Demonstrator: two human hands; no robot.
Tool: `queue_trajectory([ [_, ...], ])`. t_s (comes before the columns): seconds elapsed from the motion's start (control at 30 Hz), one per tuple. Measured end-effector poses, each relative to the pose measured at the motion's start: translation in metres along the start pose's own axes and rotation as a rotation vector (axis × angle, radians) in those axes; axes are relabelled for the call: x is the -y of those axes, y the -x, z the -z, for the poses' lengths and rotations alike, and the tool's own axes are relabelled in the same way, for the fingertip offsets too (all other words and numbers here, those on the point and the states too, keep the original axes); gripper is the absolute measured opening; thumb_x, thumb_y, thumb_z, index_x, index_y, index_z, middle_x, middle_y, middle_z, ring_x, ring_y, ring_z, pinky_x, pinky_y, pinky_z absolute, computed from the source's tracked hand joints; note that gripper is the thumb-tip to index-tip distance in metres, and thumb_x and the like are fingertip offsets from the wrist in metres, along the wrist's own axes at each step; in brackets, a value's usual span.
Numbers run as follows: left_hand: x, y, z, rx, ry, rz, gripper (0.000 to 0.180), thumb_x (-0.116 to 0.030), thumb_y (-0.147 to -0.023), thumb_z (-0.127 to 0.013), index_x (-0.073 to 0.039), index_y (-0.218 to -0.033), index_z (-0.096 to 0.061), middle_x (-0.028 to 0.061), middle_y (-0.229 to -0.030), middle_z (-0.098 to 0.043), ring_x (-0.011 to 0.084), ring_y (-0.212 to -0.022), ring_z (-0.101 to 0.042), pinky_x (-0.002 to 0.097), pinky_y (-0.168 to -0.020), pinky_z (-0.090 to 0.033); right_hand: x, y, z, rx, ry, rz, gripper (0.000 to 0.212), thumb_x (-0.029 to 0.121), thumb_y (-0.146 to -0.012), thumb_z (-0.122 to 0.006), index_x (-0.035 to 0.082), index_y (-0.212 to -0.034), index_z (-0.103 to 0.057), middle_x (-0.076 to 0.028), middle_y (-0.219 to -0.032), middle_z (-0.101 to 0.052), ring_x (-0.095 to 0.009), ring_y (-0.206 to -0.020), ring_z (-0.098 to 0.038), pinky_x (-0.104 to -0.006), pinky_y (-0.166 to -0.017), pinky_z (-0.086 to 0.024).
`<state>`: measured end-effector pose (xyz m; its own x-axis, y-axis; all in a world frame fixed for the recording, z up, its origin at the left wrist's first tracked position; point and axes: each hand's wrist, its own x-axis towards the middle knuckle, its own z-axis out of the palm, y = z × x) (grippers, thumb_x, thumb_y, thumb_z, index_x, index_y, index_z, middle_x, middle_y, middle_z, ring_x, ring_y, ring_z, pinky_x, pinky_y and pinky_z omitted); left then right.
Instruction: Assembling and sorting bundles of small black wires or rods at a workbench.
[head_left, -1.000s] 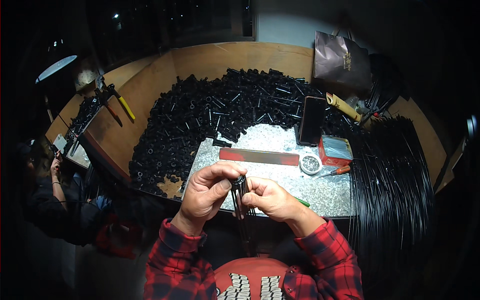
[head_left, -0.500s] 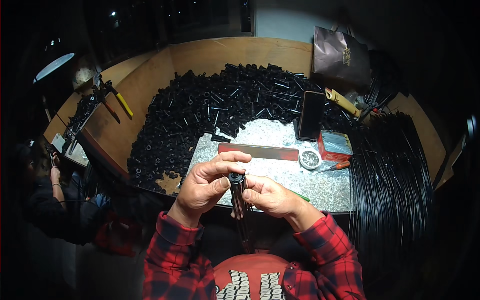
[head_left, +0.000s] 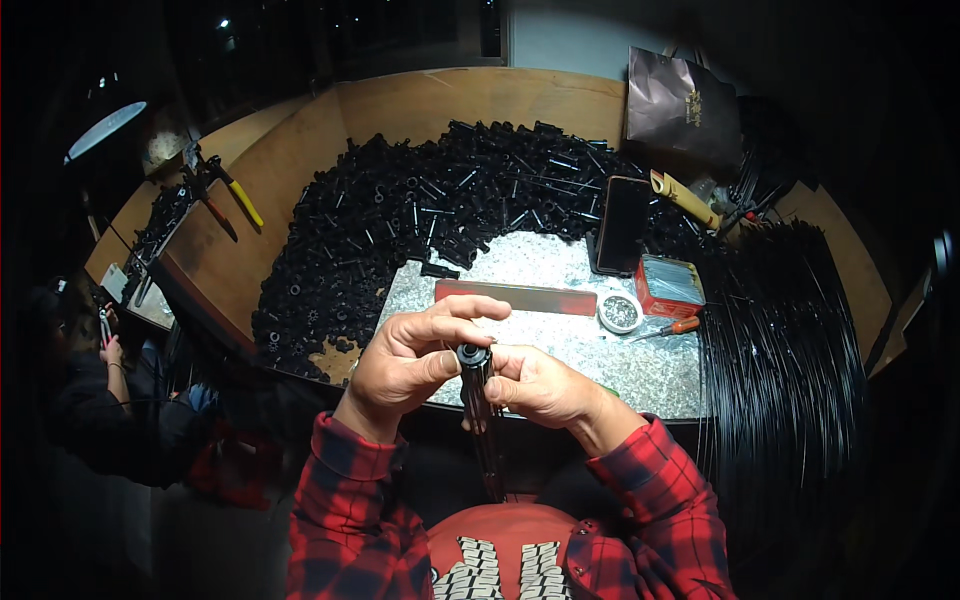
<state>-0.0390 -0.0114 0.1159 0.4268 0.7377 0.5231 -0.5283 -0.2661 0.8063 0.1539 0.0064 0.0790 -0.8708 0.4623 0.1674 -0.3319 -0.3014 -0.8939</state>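
Observation:
Upright before my chest stands a slim black umbrella frame (head_left: 484,440), its thin ribs bundled downward from a round, hollow-topped black hub. My left hand (head_left: 395,365) grips the hub from the left, thumb against its side and fingers reaching past its far side. From the right, the thumb and fingers of my right hand (head_left: 540,392) pinch the frame just below the top. Whatever lies between the right fingertips is too small to make out. The lower end of the frame is lost in shadow near my red shirt.
A speckled worktop (head_left: 655,375) bears a flat metal bar (head_left: 515,298), a white dish of small parts (head_left: 620,313), a red box (head_left: 668,288), an orange-handled screwdriver (head_left: 680,327) and a phone (head_left: 622,225). Black plastic fittings (head_left: 400,200) are heaped behind; long black ribs (head_left: 780,360) lie right. A co-worker's hand (head_left: 112,352) shows far left.
The view has shifted slightly, so the bench sits a little higher. My left fingers have edged right over the hub; both hands keep hold of the umbrella frame.

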Motion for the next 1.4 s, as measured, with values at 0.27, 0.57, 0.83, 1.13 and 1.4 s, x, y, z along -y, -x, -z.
queue_trajectory([
  [0.27,0.0,-0.008,0.0,0.018,-0.07,0.001,0.031,-0.011,-0.086,-0.066,-0.002,-0.115,-0.063,0.0194,-0.134,-0.047,0.0219,-0.117,-0.051,0.0328,-0.098,-0.04,0.001,0.0,-0.002,-0.164,0.078,0.089,0.03,0.029,-0.089,-0.065,0.002,-0.099,-0.056,-0.007,-0.089,-0.064,-0.016,-0.079,-0.063,-0.0301,-0.073,-0.051],
  [0.57,-0.028,0.003,-0.022,-0.248,-0.954,-0.004,0.036,-0.007,-0.082,-0.069,0.001,-0.116,-0.059,0.01,-0.091,-0.065,0.0128,-0.077,-0.061,0.0268,-0.07,-0.049,-0.002,-0.014,-0.025,-0.614,0.695,0.309,0.021,0.015,-0.083,-0.07,0.001,-0.08,-0.056,-0.006,-0.07,-0.059,-0.009,-0.062,-0.054,-0.0258,-0.056,-0.045],
  [0.83,-0.036,0.015,-0.012,-0.15,-1.193,-0.036,0.025,0.002,-0.07,-0.069,0.002,-0.095,-0.065,0.0123,-0.082,-0.066,0.0208,-0.069,-0.062,0.0282,-0.063,-0.048,-0.029,-0.019,-0.014,-0.372,0.341,0.267,0.009,0.01,-0.091,-0.06,0.004,-0.087,-0.054,0.0,-0.099,-0.053,-0.005,-0.088,-0.048,-0.0221,-0.077,-0.041],
  [1.13,-0.018,0.028,-0.023,-0.4,-1.311,-0.017,0.027,-0.002,-0.073,-0.07,0.002,-0.099,-0.064,0.0143,-0.083,-0.067,0.0256,-0.068,-0.065,0.0303,-0.061,-0.049,-0.058,-0.028,-0.014,-0.432,0.098,0.282,0.007,0.006,-0.09,-0.062,0.005,-0.087,-0.056,0.001,-0.098,-0.053,-0.005,-0.084,-0.049,-0.0201,-0.076,-0.042],
  [1.4,-0.022,0.035,-0.016,-0.182,-1.348,0.089,0.019,-0.002,-0.075,-0.069,0.003,-0.093,-0.064,0.0147,-0.082,-0.067,0.025,-0.071,-0.067,0.0296,-0.064,-0.051,-0.06,-0.025,-0.023,-0.485,0.129,0.015,0.016,0.006,-0.09,-0.062,0.002,-0.098,-0.049,-0.002,-0.097,-0.053,-0.005,-0.085,-0.053,-0.0163,-0.075,-0.044],
])
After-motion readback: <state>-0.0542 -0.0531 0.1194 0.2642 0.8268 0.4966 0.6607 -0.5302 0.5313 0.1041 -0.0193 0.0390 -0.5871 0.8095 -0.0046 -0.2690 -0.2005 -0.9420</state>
